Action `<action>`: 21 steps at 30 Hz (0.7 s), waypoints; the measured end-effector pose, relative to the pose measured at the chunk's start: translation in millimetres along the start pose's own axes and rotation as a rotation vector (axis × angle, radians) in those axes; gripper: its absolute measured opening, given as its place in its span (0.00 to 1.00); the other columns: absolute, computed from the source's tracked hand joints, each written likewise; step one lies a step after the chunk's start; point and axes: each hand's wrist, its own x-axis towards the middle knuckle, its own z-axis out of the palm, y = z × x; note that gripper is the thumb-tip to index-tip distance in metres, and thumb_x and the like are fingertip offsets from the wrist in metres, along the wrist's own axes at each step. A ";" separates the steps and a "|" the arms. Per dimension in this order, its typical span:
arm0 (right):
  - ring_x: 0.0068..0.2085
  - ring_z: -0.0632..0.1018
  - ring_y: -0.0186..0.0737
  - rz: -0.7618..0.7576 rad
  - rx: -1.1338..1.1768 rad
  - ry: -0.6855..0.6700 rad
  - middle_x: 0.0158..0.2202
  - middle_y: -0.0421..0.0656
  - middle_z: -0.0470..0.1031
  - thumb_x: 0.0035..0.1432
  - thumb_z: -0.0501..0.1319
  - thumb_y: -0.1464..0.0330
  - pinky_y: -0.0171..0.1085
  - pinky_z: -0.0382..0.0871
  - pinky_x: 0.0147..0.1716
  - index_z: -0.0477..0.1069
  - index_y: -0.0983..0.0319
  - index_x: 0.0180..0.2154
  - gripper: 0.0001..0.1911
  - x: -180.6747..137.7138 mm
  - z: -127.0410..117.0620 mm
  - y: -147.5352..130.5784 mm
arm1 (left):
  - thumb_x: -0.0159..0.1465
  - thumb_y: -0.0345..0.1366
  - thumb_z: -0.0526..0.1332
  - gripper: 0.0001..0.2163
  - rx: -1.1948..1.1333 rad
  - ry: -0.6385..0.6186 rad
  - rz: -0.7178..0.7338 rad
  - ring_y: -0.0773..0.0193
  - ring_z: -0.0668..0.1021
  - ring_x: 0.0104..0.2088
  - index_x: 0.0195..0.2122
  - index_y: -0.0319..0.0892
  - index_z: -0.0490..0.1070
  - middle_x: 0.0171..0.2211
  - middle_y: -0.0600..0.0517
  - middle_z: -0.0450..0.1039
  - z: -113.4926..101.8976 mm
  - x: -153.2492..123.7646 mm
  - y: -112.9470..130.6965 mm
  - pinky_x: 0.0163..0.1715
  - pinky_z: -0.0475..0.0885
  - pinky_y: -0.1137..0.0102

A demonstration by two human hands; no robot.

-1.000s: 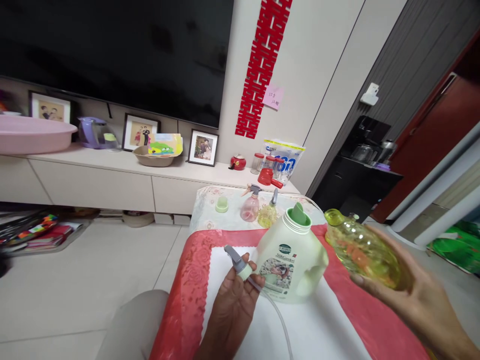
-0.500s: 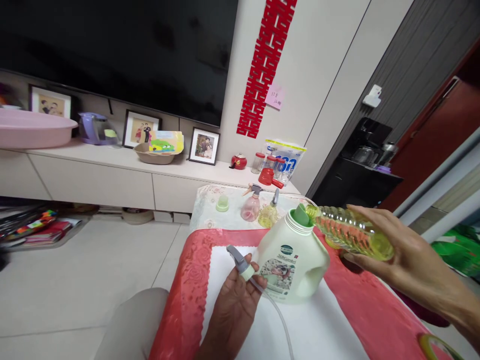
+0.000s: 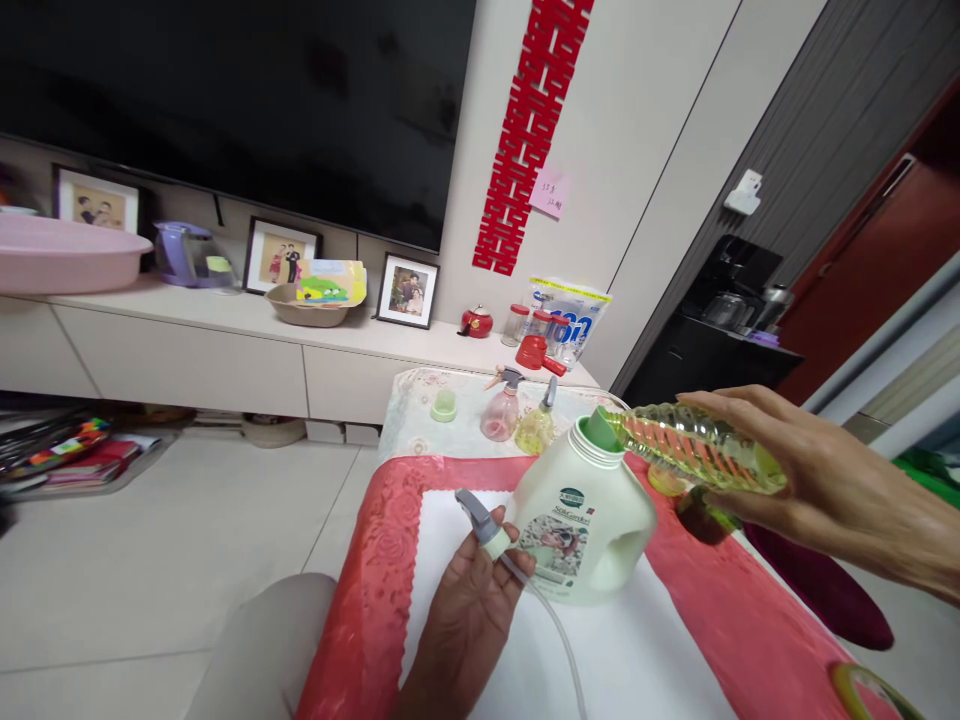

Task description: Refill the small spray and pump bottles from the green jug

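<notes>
My right hand (image 3: pixel 832 490) grips a clear yellow ribbed bottle (image 3: pixel 690 450), tipped almost level. The bottle's mouth rests at the green spout of a pale green detergent jug (image 3: pixel 581 525) that stands on a white cloth. My left hand (image 3: pixel 465 610) is closed round a grey-and-white spray head (image 3: pixel 480 520), just left of the jug. A thin clear tube (image 3: pixel 559 640) trails from the spray head toward me.
The table (image 3: pixel 367 600) has a red lace cloth. Farther back stand a pink spray bottle (image 3: pixel 501 410), a yellow spray bottle (image 3: pixel 536 428) and a green cap (image 3: pixel 444 406). A low cabinet (image 3: pixel 187 360) carries photo frames and a pink basin (image 3: pixel 67 262). A dark red stool (image 3: pixel 825 590) is at the right.
My right hand swung the yellow bottle left and tipped it down until its mouth reached the jug's spout. My left hand and the spray head stayed put.
</notes>
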 end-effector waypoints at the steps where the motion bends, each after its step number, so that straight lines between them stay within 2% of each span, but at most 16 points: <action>1: 0.45 0.79 0.40 -0.002 -0.001 -0.014 0.57 0.43 0.67 0.66 0.56 0.52 0.38 0.79 0.38 0.57 0.46 0.64 0.27 1.4 -1.9 -0.1 | 0.49 0.34 0.79 0.19 0.001 -0.003 0.001 0.65 0.81 0.35 0.43 0.44 0.83 0.38 0.50 0.80 -0.3 0.2 -0.2 0.45 0.77 0.68; 6: 0.42 0.79 0.39 -0.019 -0.011 -0.081 0.57 0.42 0.66 0.64 0.59 0.55 0.38 0.79 0.38 0.53 0.43 0.65 0.31 6.8 -7.4 3.0 | 0.49 0.35 0.79 0.20 0.010 -0.010 0.006 0.65 0.81 0.34 0.44 0.42 0.83 0.38 0.50 0.80 -0.8 1.0 -1.2 0.44 0.77 0.69; 10: 0.45 0.78 0.40 -0.022 -0.033 -0.118 0.57 0.42 0.65 0.62 0.61 0.55 0.39 0.80 0.40 0.53 0.43 0.65 0.32 13.7 -10.7 3.8 | 0.49 0.34 0.79 0.19 0.000 -0.015 0.005 0.65 0.81 0.34 0.44 0.43 0.83 0.38 0.50 0.81 -1.3 1.5 -1.7 0.44 0.77 0.69; 17: 0.52 0.72 0.46 -0.128 -0.139 -0.105 0.57 0.44 0.65 0.59 0.59 0.61 0.46 0.78 0.45 0.53 0.45 0.65 0.33 27.3 -16.8 4.4 | 0.51 0.34 0.78 0.19 -0.017 -0.024 -0.006 0.65 0.82 0.35 0.44 0.44 0.82 0.38 0.50 0.81 -2.4 1.7 -1.8 0.45 0.78 0.68; 21: 0.53 0.69 0.48 -0.171 -0.190 -0.089 0.57 0.44 0.65 0.56 0.55 0.67 0.50 0.77 0.46 0.55 0.46 0.65 0.35 33.8 -18.9 2.3 | 0.51 0.33 0.78 0.18 -0.044 -0.006 -0.013 0.64 0.82 0.36 0.44 0.43 0.82 0.39 0.49 0.81 -2.4 0.3 -1.8 0.45 0.78 0.67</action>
